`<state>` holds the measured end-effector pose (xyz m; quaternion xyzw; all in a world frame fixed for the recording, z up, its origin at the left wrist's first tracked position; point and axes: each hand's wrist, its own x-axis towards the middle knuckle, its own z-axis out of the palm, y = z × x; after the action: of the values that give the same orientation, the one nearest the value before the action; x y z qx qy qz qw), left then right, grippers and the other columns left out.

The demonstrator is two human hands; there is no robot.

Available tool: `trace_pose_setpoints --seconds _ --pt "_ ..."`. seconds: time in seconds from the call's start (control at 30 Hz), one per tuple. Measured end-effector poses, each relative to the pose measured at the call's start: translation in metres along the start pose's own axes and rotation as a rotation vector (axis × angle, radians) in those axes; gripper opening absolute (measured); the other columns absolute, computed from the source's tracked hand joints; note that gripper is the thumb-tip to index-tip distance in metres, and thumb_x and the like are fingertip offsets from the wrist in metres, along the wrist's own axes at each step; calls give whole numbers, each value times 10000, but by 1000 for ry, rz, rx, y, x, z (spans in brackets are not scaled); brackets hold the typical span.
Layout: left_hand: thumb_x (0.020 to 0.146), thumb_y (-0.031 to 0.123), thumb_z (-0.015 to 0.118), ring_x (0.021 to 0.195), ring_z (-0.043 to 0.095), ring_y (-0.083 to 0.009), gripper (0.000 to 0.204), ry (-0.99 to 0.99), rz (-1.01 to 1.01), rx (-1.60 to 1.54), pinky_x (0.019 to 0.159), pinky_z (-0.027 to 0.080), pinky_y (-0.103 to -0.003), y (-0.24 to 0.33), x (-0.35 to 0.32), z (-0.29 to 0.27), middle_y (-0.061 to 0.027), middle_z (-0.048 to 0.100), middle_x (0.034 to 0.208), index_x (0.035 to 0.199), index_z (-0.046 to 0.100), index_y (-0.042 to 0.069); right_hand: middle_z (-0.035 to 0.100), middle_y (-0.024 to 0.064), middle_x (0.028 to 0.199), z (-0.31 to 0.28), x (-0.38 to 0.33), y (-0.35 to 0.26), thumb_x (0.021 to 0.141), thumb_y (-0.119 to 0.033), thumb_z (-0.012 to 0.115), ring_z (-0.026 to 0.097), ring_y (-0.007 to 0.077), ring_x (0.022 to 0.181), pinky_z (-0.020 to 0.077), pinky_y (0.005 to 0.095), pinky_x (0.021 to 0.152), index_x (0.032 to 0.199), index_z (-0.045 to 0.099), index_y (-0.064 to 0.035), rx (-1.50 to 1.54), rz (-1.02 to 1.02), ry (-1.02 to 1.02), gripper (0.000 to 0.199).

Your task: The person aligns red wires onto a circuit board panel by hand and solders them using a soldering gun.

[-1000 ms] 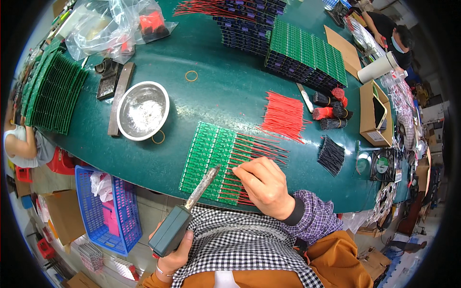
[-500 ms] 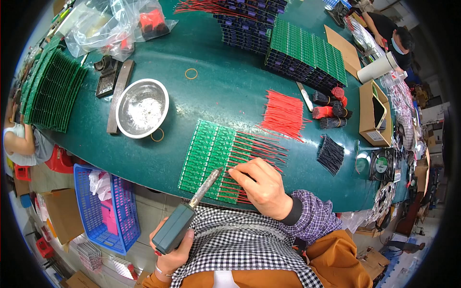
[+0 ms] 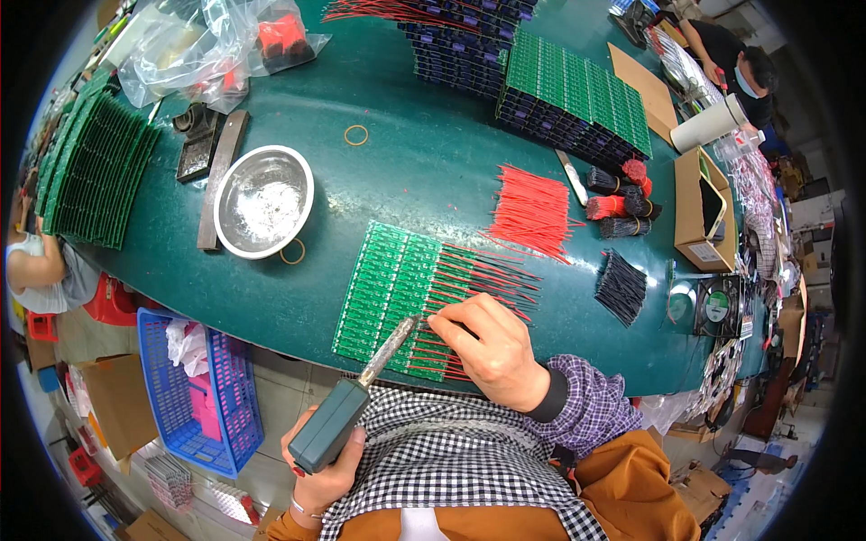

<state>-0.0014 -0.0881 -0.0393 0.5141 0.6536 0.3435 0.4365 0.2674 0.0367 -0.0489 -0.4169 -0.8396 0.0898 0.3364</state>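
My left hand (image 3: 327,469) is closed round the dark green handle of a soldering iron (image 3: 336,424). The iron's metal tip touches or hovers just over a green circuit board panel (image 3: 388,279) at the table's near edge; which of the two I cannot tell. Close to that tip, my right hand (image 3: 492,347) pinches a thin wire at the panel, its colour mostly hidden by the fingers. Several red and black wires (image 3: 492,279) stick out from the panel's right side. Beyond lie a pile of red wires (image 3: 530,212) and a smaller pile of black wires (image 3: 621,287).
A white-rimmed metal bowl (image 3: 264,203) stands left of the panel, beside a flat bar (image 3: 222,180). Stacked circuit boards (image 3: 577,90) rise at the back, more boards (image 3: 99,171) at far left. Bundled wires (image 3: 622,207), a cardboard box (image 3: 704,212) and a small fan (image 3: 719,307) sit right.
Both hands, the iron and the panel keep nearly the same places. The view has shifted very slightly, and the iron's tip stays beside the right fingertips.
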Motion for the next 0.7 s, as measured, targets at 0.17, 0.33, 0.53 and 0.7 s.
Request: trace_pose_setpoints --seconds 0.17,0.33,0.53,0.7 --pt "812 53 822 714 680 -297 212 17 -6 41 646 534 -381 -22 -14 -4 -140 705 892 998 751 -20 697 91 971 -1 2 0 713 -5 736 673 245 844 576 350 690 1029 755 16 -1 0 8 318" --pt "823 74 823 707 671 -306 212 51 -17 0 642 525 -388 -20 -14 -6 -133 703 883 1003 752 -13 695 89 967 0 2 -1 708 -6 742 673 245 841 576 352 684 1025 756 14 -11 2 5 318" --pt "823 77 818 704 675 -299 227 43 8 7 641 530 -393 -23 -16 -5 -138 702 879 1015 750 -20 693 89 963 1 1 -2 699 25 736 673 247 839 574 353 679 1029 755 15 -16 6 1 330" --pt "822 80 821 704 687 -294 249 44 7 -9 643 542 -381 -16 -14 -4 -145 715 900 1039 755 -22 696 93 963 1 0 -2 697 54 746 678 253 836 575 355 678 1019 754 16 -5 13 8 325"
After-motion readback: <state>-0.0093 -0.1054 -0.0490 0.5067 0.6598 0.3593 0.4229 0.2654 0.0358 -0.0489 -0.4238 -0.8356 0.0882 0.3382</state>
